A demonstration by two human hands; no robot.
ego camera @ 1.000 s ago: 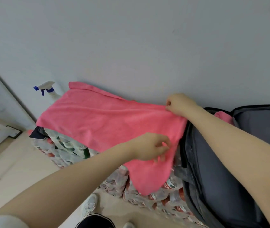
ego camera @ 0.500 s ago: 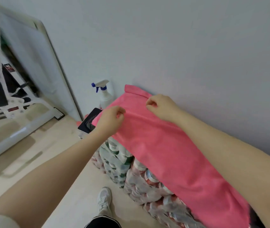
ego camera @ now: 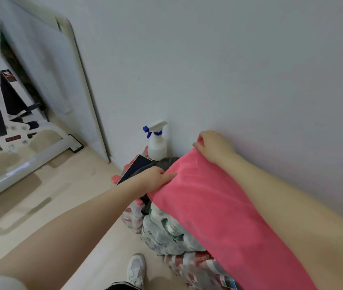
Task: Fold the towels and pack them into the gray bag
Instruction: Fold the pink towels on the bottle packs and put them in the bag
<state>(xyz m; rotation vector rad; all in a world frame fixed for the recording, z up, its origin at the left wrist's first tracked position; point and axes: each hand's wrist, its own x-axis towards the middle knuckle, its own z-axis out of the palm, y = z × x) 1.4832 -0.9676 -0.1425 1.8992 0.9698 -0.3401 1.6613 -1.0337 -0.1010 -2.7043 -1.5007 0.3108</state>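
1. Nearest the camera, the pink towel (ego camera: 218,210) runs off the lower right edge of the view; its long axis stretches from there up and left toward the wall, draped over stacked shrink-wrapped packs of drinks (ego camera: 166,233) that serve as the work surface.
2. The left hand (ego camera: 154,180) grips the towel's near corner at the far end, fingers curled onto the cloth beside a dark phone (ego camera: 135,168).
3. The right hand (ego camera: 212,147) pinches the far corner against the wall — both hands sit at the same short edge, so the towel lies back toward the person's right.
4. The fold likely carries this edge back along that axis.
5. Farthest back stands a spray bottle (ego camera: 157,145); the gray bag is out of view.
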